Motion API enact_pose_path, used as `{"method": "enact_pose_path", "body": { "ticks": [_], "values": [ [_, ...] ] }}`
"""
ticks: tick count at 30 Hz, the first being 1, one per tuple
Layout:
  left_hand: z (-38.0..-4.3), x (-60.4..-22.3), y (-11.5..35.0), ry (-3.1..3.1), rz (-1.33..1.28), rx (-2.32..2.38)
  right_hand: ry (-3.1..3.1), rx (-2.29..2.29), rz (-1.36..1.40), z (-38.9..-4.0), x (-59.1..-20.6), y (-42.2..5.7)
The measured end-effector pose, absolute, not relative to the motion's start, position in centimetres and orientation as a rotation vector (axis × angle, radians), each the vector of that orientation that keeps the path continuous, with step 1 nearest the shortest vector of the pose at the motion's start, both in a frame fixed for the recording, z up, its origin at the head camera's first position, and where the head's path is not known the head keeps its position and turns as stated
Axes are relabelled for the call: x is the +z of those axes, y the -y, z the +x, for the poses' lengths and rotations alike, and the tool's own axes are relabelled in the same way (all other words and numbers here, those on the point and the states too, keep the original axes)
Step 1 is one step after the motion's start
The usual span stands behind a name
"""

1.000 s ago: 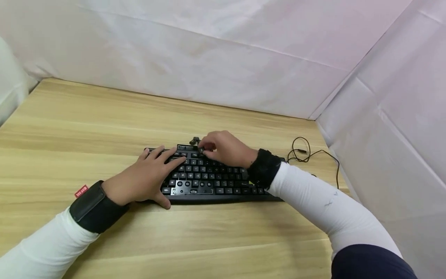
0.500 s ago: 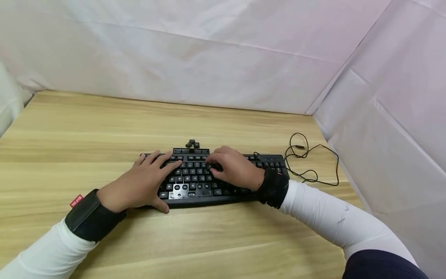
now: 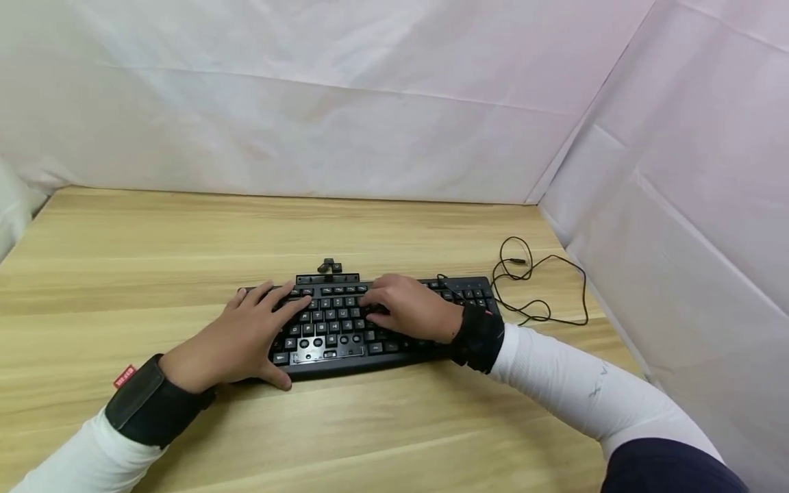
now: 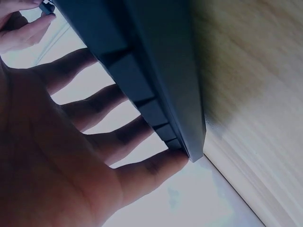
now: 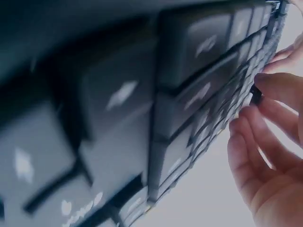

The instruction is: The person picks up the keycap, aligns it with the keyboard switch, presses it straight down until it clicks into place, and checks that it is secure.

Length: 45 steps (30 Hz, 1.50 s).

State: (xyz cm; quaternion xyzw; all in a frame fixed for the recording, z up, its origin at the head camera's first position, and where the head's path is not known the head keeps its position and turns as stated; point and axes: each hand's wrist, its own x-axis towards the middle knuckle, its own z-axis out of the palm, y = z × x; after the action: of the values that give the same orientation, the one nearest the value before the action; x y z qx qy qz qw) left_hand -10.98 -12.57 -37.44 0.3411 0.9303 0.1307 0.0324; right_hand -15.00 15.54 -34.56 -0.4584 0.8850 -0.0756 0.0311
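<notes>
A black keyboard point(image 3: 370, 366) lies on the wooden table, with several keys gone from its front row, where a shiny plate point(image 3: 313, 352) with round sockets shows. My left hand point(image 3: 237, 342) rests spread over its left end, fingers on the keys and thumb at the front edge. Above the middle of the keys, my right hand point(image 3: 411, 309) pinches a small black keycap point(image 5: 256, 95) between thumb and fingertips. The left wrist view shows that keycap point(image 4: 47, 8) too; in the head view my fingers hide it.
Small loose keycaps point(image 3: 336, 267) lie just behind the keyboard. A thin black cable point(image 3: 548, 257) loops over the table at right, close to the keyboard's right end. White fabric walls point(image 3: 296, 137) stand at the back and right.
My right hand has moved from the keyboard's back edge, beside the loose keycaps, forward and right to the middle of the keys. My left hand stays on the left end.
</notes>
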Motion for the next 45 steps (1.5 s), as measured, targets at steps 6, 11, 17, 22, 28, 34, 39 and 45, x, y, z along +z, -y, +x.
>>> {"method": "enact_pose_path", "body": {
  "ticks": [6,11,17,22,28,34,39,45],
  "values": [
    [-11.0,-37.9,12.9,-2.861,1.020,0.405,-2.697,-0.404,-1.392,-13.8,-34.7,-14.1],
    [-11.0,-37.8,12.9,-2.854,1.040,0.411,-2.685,-0.337,-1.439,-13.0,-35.0,-13.4],
    [-11.2,-37.8,12.6,-2.859,1.046,0.393,-2.698,-0.262,-1.467,-12.7,-35.4,-12.7],
    [-11.4,-37.6,12.7,-2.872,1.048,0.376,-2.690,-0.237,-1.451,-12.6,-35.6,-12.2],
    [-11.4,-37.4,12.7,-2.866,1.049,0.370,-2.715,-0.220,-1.458,-12.5,-35.8,-12.1],
    [-11.3,-37.2,12.6,-2.866,1.047,0.369,-2.739,-0.154,-1.525,-12.0,-36.0,-12.5],
    [-11.1,-37.3,12.5,-2.865,1.062,0.383,-2.730,-0.145,-1.579,-11.9,-36.0,-12.7],
    [-11.1,-37.5,12.6,-2.871,1.046,0.375,-2.738,-0.164,-1.606,-12.1,-36.2,-12.8]
  ]
}}
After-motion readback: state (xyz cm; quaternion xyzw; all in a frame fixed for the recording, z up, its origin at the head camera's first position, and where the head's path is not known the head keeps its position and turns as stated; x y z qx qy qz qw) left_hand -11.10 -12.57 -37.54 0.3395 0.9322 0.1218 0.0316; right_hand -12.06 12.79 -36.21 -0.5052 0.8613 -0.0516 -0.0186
